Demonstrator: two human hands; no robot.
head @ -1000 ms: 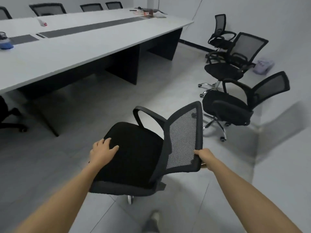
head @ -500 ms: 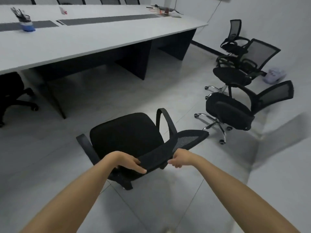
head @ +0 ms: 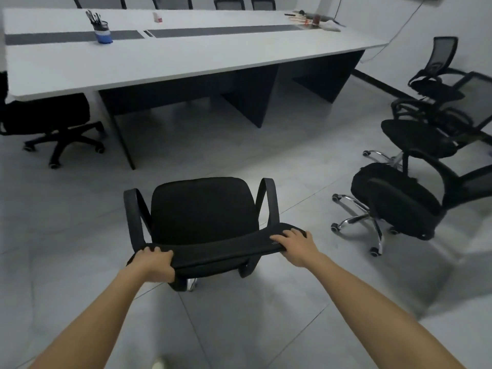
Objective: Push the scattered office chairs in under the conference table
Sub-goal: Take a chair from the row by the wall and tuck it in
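Black mesh-back office chair (head: pixel 202 209) faces conference table (head: pixel 186 51); left hand (head: pixel 153 265) and right hand (head: pixel 294 245) grip its backrest top, bare floor between.

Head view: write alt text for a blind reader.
Both hands, left hand and right hand, grip the backrest top of a black office chair facing a long white conference table. Three more chairs stand scattered at right.

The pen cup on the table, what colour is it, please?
Blue pen cup, clearest in the head view.

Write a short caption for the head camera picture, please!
Both hands, left hand and right hand, grip a black office chair's backrest, facing the white conference table.
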